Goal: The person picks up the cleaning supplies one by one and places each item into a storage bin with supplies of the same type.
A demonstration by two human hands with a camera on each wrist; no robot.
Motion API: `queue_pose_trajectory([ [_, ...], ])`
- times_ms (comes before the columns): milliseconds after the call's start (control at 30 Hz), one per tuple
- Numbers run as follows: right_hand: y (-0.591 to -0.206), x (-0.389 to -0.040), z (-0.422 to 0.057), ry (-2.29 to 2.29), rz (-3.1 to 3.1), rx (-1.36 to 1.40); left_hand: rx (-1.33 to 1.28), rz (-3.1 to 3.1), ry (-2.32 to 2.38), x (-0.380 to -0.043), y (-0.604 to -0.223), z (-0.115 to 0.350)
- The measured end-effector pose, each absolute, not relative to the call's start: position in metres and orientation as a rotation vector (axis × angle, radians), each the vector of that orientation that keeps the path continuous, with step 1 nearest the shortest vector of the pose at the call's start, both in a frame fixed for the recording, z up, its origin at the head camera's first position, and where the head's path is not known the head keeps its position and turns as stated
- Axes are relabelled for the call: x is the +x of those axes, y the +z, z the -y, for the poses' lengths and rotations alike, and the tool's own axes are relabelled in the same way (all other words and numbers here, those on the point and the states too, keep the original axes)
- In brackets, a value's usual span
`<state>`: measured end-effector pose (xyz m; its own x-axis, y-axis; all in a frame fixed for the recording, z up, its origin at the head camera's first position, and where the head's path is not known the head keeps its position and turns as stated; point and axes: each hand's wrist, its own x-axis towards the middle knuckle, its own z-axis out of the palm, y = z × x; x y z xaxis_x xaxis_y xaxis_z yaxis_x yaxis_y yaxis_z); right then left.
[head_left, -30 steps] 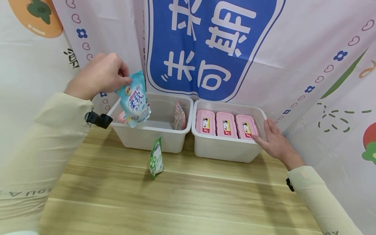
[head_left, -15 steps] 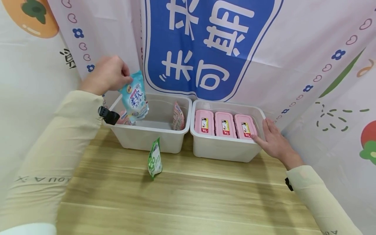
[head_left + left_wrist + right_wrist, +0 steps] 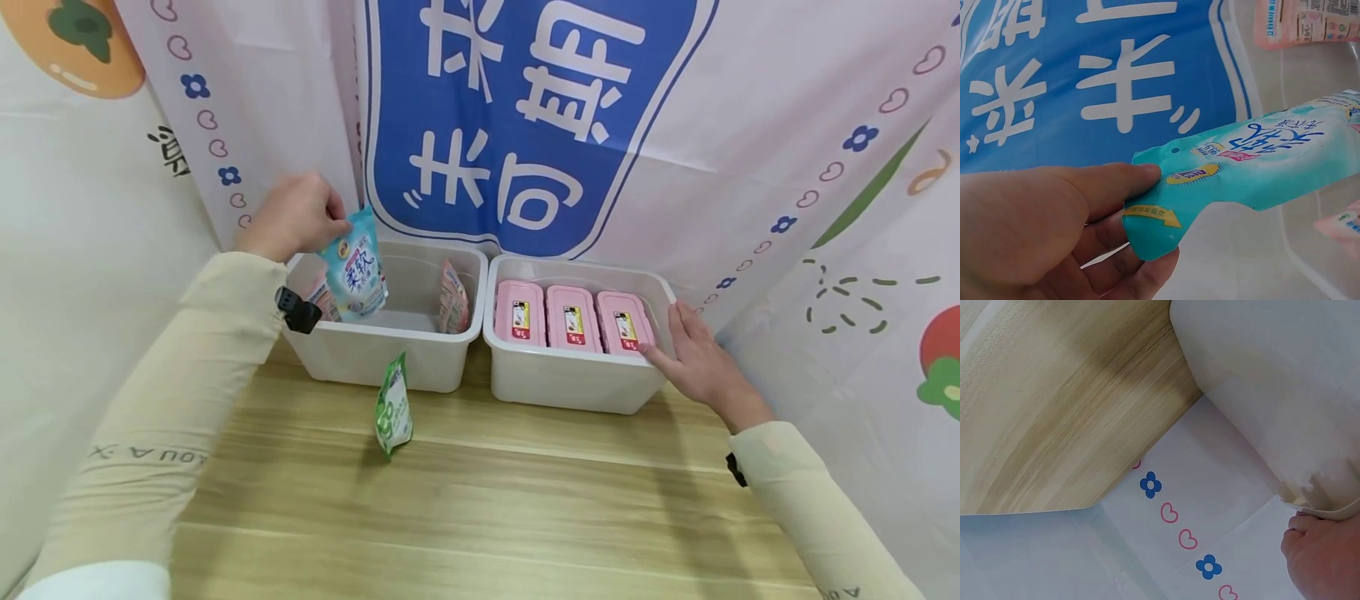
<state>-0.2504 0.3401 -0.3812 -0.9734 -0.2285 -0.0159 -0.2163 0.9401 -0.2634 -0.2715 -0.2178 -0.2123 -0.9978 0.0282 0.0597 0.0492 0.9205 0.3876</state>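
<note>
In the head view my left hand (image 3: 300, 218) pinches the top corner of a turquoise laundry detergent pouch (image 3: 357, 275). The pouch hangs with its lower end inside the left white bin (image 3: 375, 354). Up close in the left wrist view, thumb and fingers grip the corner of the pouch (image 3: 1260, 156). Two pink pouches stand in that bin, one at the right end (image 3: 453, 302) and one at the left (image 3: 324, 298), partly hidden. My right hand (image 3: 703, 362) rests on the right end of the other white bin (image 3: 570, 383), fingers extended along its rim and thumb over the front corner.
Several pink lidded boxes (image 3: 573, 321) sit in a row in the right bin. A green and white pouch (image 3: 393, 408) stands on the wooden table (image 3: 480, 508) before the left bin. A printed cloth (image 3: 675, 125) hangs behind and at the sides.
My left hand has moved right and, lately, down, lowering the turquoise detergent pouch further into the left bin. My right hand stays on the right bin.
</note>
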Motion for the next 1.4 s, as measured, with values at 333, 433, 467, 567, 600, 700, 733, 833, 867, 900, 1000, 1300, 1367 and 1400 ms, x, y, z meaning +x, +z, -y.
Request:
queue_pose_trajectory([
  [333,-0.381,-0.251,-0.341,-0.393,-3.052,-0.338,-0.089,3.029,-0.621,-0.277,-0.23,0.215],
  [433,-0.38,-0.251,-0.341,-0.39,-3.049,-0.335,-0.093,3.037,-0.627,-0.278,-0.235,0.215],
  [467,-0.38,-0.251,-0.341,-0.389,-3.049,-0.335,-0.094,3.042,-0.633,-0.278,-0.237,0.216],
  [567,-0.38,-0.251,-0.341,-0.391,-3.049,-0.337,-0.093,3.052,-0.637,-0.279,-0.242,0.217],
  [600,-0.38,-0.251,-0.341,-0.392,-3.048,-0.338,-0.089,3.055,-0.642,-0.279,-0.244,0.218],
  [700,-0.38,-0.252,-0.341,-0.397,-3.052,-0.341,-0.081,3.058,-0.654,-0.281,-0.25,0.22],
  [733,-0.38,-0.252,-0.341,-0.399,-3.055,-0.345,-0.076,3.058,-0.66,-0.282,-0.252,0.22],
  [833,-0.378,-0.251,-0.341,-0.417,-3.052,-0.349,-0.077,3.055,-0.667,-0.285,-0.26,0.223],
  [867,-0.378,-0.251,-0.34,-0.421,-3.05,-0.349,-0.078,3.053,-0.665,-0.286,-0.262,0.224],
  [900,-0.377,-0.251,-0.34,-0.421,-3.046,-0.352,-0.085,3.05,-0.659,-0.286,-0.264,0.225],
  [1000,-0.377,-0.251,-0.339,-0.416,-3.038,-0.351,-0.099,3.041,-0.657,-0.286,-0.27,0.226],
  [1300,-0.38,-0.251,-0.341,-0.421,-3.035,-0.345,-0.093,3.054,-0.676,-0.288,-0.282,0.229],
  [1367,-0.38,-0.251,-0.341,-0.425,-3.031,-0.341,-0.083,3.061,-0.676,-0.289,-0.285,0.229],
  [1400,-0.38,-0.251,-0.341,-0.426,-3.031,-0.339,-0.08,3.063,-0.675,-0.29,-0.286,0.23],
])
